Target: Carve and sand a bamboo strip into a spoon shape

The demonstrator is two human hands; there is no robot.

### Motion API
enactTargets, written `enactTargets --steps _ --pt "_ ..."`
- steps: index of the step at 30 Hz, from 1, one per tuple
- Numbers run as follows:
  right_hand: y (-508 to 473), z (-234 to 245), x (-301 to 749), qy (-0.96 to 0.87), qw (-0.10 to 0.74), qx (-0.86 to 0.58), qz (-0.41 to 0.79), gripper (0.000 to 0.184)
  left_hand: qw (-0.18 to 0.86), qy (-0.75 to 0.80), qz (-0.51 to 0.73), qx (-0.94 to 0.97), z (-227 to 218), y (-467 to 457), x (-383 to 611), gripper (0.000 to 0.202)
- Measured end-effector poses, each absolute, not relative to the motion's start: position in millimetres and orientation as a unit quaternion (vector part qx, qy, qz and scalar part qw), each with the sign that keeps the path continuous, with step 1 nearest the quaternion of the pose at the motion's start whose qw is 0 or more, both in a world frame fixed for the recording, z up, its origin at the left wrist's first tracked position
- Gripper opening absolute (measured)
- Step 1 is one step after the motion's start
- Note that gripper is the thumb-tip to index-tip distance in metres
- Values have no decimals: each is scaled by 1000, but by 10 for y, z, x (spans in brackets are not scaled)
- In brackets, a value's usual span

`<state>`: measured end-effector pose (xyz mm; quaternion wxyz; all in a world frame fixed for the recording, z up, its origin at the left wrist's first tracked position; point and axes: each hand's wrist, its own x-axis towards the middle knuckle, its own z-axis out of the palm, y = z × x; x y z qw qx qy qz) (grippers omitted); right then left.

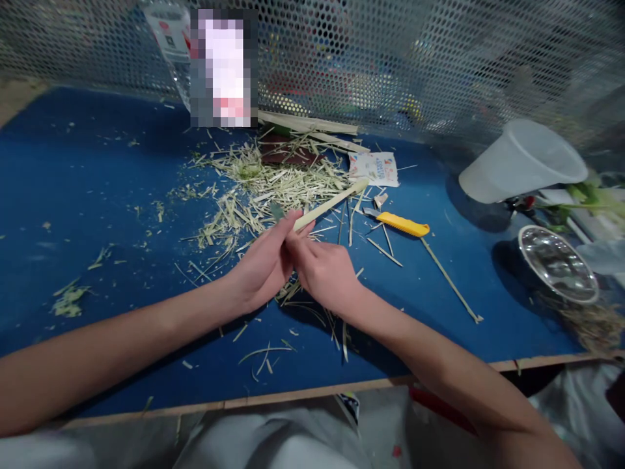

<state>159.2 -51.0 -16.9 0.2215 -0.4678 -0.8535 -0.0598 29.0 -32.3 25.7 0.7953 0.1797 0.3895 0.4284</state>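
My left hand and my right hand meet over the middle of the blue table. Together they pinch the near end of a pale, flat bamboo strip, which slants up and away to the right. A small grey-green blade or tool tip pokes out above my left fingers; I cannot make out what it is. Under and behind the hands lies a heap of light-green shavings.
A yellow utility knife lies right of the strip, with a thin long stick beyond it. Farther right stand a tipped white plastic cup and a metal bowl. A perforated mesh screen walls the back.
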Motion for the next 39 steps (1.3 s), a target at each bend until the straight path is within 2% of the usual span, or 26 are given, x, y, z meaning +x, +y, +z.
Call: enactTargets --steps 4,9,13,16,20,26,30,35,39 --pt "-512 -149 1555 -867 231 -433 -88 40 793 394 425 187 283 -333 273 49" --pt "-431 -135 1693 -855 207 -475 3 41 805 388 408 186 282 -287 233 46" --pt "-412 -114 1812 -824 273 -493 55 47 821 356 408 182 253 -246 215 39" --pt "-393 -108 1899 -795 301 -526 25 44 825 338 415 181 259 -225 219 41" --pt "-411 -163 1868 -801 259 -540 -7 47 811 361 429 165 307 -203 257 50" --pt "-432 -201 1730 -851 199 -485 -35 55 800 381 438 148 347 -192 279 50" --pt "-379 -184 1794 -820 202 -532 -59 56 791 382 448 163 363 -210 258 50" --pt "-432 -197 1729 -846 211 -489 -31 58 805 373 433 157 342 -214 267 53" --pt "-388 -182 1751 -825 226 -516 -42 55 796 369 453 160 326 -211 272 50"
